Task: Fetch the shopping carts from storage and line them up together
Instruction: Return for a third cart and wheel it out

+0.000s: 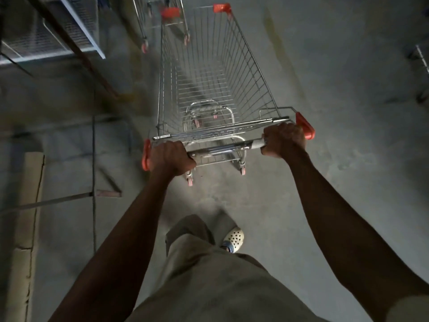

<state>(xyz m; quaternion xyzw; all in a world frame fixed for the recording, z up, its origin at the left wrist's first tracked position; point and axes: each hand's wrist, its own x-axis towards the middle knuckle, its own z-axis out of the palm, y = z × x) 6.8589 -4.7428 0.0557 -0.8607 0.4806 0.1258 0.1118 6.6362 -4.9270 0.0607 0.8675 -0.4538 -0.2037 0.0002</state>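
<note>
Two carts are seen on a grey floor [336, 117], in pretty dim light. The near cart [216, 73] is gripped by its handle [227, 146] with both arms stretched out. The left hand [170, 158] is curled tight round the handle's left end, just beside the left cap [145, 156]. The right hand [284, 141] is wrapped round the right end the same way, right up against the right cap [306, 126]. Both caps are orange, and a matching orange corner is seen at the front of the basket.

The far cart [162, 19] is parked ahead at the top edge, a bit left of the near cart's nose. Its back end is overlapped by the near cart's front left corner in the view. Whether the two are touching can't be told, since it's all blurred up there.

A wire-mesh rack [76, 26] is seen at upper left, and some cardboard [27, 194] is stood along the left edge. A pale clog [233, 238] with holes is planted on the floor between the arms, below the handle, with beige trousers [209, 275] above it.
</note>
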